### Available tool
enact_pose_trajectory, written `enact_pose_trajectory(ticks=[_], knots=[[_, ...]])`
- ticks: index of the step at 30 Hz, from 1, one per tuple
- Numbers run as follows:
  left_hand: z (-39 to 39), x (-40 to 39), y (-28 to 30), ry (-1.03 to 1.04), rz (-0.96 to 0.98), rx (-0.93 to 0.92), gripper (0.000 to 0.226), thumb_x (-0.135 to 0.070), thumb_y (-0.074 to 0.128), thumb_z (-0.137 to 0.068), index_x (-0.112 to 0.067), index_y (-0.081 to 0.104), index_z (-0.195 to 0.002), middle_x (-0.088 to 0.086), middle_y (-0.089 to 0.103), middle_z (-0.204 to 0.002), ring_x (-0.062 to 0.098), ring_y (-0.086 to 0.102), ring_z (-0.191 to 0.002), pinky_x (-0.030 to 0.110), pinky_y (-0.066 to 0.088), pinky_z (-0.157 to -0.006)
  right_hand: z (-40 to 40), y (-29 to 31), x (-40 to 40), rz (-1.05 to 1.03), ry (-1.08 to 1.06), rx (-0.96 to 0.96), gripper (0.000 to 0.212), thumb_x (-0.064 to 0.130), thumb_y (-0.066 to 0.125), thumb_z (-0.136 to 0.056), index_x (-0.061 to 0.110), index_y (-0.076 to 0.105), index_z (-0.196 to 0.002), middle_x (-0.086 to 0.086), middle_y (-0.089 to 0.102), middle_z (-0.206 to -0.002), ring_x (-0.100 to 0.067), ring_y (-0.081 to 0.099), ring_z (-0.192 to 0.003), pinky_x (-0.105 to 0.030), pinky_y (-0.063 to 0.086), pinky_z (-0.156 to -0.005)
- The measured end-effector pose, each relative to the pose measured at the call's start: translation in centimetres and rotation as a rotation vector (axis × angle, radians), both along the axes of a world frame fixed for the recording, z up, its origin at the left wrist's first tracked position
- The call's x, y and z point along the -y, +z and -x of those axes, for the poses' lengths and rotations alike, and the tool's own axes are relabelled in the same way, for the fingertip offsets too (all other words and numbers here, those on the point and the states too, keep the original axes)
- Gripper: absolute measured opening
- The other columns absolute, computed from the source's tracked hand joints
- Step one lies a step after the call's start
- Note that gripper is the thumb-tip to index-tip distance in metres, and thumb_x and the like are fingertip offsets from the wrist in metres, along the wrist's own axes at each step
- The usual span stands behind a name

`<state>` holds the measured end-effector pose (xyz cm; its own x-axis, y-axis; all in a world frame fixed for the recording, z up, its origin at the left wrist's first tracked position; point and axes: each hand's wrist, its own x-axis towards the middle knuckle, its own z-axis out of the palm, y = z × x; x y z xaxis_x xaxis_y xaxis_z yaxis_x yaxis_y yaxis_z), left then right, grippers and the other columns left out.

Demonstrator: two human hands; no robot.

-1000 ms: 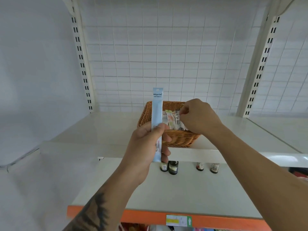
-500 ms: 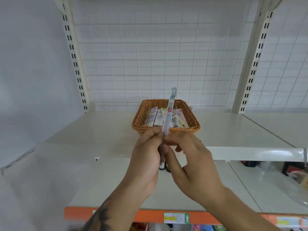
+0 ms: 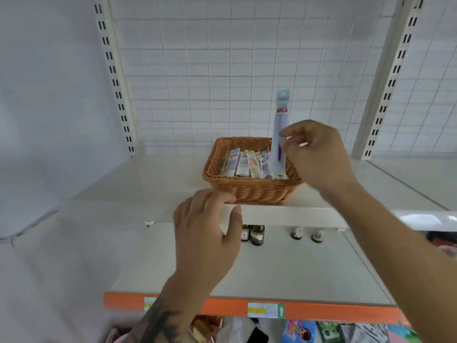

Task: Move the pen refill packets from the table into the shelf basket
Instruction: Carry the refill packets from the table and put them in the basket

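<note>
Step in hand: placing. Right hand point(image 3: 319, 154) pinches blue refill packet point(image 3: 279, 134) upright, lower end inside wicker basket point(image 3: 249, 189) on shelf point(image 3: 153, 179), beside other packets point(image 3: 244, 164). Left hand point(image 3: 207, 233) spread, fingers resting on shelf edge. Next move likely: tilt packet, let go.

- basket point(image 3: 249, 188): tan-orange woven wicker
- held refill packet point(image 3: 280, 125): pale blue, small red label
- lower shelf edge point(image 3: 222, 306): bright orange
- back panel point(image 3: 222, 70): white wire grid

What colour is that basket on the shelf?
The basket is woven orange-brown wicker, seen in the head view.
</note>
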<state>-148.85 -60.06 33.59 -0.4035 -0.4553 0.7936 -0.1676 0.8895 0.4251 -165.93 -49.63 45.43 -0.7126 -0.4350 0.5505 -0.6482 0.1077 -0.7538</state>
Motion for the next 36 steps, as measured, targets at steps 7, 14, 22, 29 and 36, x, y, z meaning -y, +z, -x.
enact_pose_trajectory(ticks=[7, 14, 22, 29, 36], knots=[[-0.6, 2.3, -4.2, 0.193, 0.214, 0.276, 0.045, -0.047, 0.055, -0.098, -0.031, 0.055, -0.139, -0.001, 0.056, -0.147, 0.028, 0.045, -0.145, 0.072, 0.019, -0.118, 4.1, 0.8, 3.1, -0.573, -0.068, 0.060, 0.016, 0.007, 0.065, -0.088, 0.009, 0.080, -0.093, -0.016, 0.074, -0.108, -0.032, 0.068, -0.102, -0.043, 0.058, -0.085], [-0.2, 3.6, -5.7, 0.221, 0.285, 0.267, 0.055, -0.044, 0.061, -0.096, -0.029, 0.047, -0.147, 0.007, 0.051, -0.152, 0.031, 0.037, -0.150, 0.073, 0.012, -0.120, 3.4, 0.2, 4.2, -0.748, -0.171, -0.130, 0.021, 0.014, 0.059, -0.087, 0.023, 0.078, -0.090, -0.003, 0.073, -0.101, -0.023, 0.065, -0.087, -0.037, 0.060, -0.075], [0.4, 4.6, -7.0, 0.224, 0.324, 0.186, 0.071, -0.038, 0.070, -0.091, -0.031, 0.039, -0.154, 0.007, 0.045, -0.158, 0.029, 0.029, -0.154, 0.072, 0.006, -0.121, 1.1, -1.7, 2.3, -0.384, -0.222, -0.090, 0.018, 0.029, 0.059, -0.098, 0.024, 0.076, -0.096, 0.008, 0.072, -0.097, -0.011, 0.062, -0.088, -0.025, 0.048, -0.065], [0.2, 4.5, -7.4, 0.183, 0.279, 0.237, 0.074, -0.040, 0.064, -0.091, -0.031, 0.034, -0.159, 0.007, 0.033, -0.166, 0.028, 0.017, -0.158, 0.069, -0.002, -0.122, -2.9, -9.8, -0.6, -0.178, -0.261, -0.431, 0.047, 0.049, 0.044, -0.106, 0.021, 0.055, -0.142, -0.007, 0.049, -0.148, -0.025, 0.044, -0.135, -0.038, 0.036, -0.110], [-3.6, 0.4, -8.3, 0.154, 0.153, 0.480, 0.076, -0.051, 0.055, -0.096, -0.037, 0.021, -0.163, 0.008, 0.004, -0.174, 0.034, 0.002, -0.160, 0.069, 0.009, -0.123, -6.4, -15.8, -5.4, -0.449, -0.251, -0.574, 0.057, 0.053, 0.049, -0.105, 0.027, 0.041, -0.156, -0.012, 0.024, -0.169, -0.037, 0.031, -0.151, -0.058, 0.032, -0.117]])
